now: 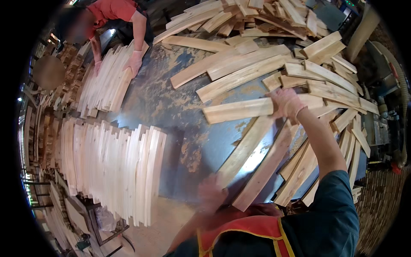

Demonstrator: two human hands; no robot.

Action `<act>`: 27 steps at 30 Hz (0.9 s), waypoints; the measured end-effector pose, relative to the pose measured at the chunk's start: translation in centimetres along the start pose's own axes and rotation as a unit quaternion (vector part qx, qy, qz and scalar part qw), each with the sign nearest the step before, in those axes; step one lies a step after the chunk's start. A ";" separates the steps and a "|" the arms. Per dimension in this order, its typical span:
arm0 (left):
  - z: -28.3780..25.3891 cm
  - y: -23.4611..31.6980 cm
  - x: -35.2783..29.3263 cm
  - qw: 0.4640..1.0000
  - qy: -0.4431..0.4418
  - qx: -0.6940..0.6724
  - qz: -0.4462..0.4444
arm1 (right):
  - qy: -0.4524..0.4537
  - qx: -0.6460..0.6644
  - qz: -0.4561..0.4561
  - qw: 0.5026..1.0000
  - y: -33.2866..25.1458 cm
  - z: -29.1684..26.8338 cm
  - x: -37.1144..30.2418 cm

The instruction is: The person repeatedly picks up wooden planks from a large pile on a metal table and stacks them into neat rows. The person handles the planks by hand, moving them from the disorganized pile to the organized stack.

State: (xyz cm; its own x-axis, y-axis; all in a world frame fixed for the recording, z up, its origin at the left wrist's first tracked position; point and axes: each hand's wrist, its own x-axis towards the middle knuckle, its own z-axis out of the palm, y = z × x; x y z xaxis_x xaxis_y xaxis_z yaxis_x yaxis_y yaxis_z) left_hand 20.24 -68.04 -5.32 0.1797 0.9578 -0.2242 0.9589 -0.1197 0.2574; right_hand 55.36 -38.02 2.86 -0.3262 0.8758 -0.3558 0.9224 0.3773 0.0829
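Note:
My right hand (287, 104), in what looks like a thin pinkish glove, is closed on a pale wooden board (237, 110) that lies crosswise over others at the middle right. My left hand (212, 192) is smeared by motion beside the near end of a slanting board (245, 152); whether it touches that board I cannot tell. A browner board (267, 167) lies slanted just to the right of it. Left of my hands, a row of boards (113, 167) stands packed side by side on the table's left edge.
The dark metal table (171, 115) carries patches of sawdust. Loose boards (274, 21) heap up at the back and right. Across at the far left, another person's gloved hands (134, 64) rest on a second row of boards (105, 81). A ribbed hose (398, 85) hangs at the right.

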 end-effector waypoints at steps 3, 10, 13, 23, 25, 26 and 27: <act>-1.6 -4.1 -3.2 0.993 -0.054 -0.103 -0.036 | 0.050 0.136 -0.011 0.989 -4.2 -1.1 -5.3; -3.4 -10.9 -10.2 0.632 -0.243 -0.704 -0.215 | 0.065 0.587 0.115 0.799 -13.7 6.1 -14.3; -4.4 -11.6 -10.1 0.860 -0.163 -0.426 -0.230 | 0.067 0.646 0.183 0.738 -16.5 11.0 -15.1; -0.6 -22.9 -14.5 0.923 0.163 0.332 -0.106 | 0.212 0.789 0.196 0.542 -19.7 9.6 -17.2; -6.2 -13.9 -10.2 0.989 0.051 -0.009 -0.138 | 0.221 0.829 0.185 0.479 -21.9 10.2 -15.8; -6.7 -11.4 -8.0 0.986 -0.014 -0.138 -0.096 | 0.222 0.848 0.186 0.444 -23.7 10.3 -14.8; -7.0 -9.2 -5.8 0.960 -0.078 -0.265 -0.048 | 0.193 0.845 0.153 0.475 -25.2 10.3 -14.2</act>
State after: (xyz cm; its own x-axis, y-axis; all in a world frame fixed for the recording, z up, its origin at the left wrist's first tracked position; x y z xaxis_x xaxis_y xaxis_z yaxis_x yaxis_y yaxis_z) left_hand 8.82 -70.67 0.22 0.1661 0.9022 -0.3981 0.7337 0.1566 0.6611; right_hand 38.88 -63.06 -3.75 0.1638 0.9249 -0.3431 -0.3186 -0.2796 -0.9057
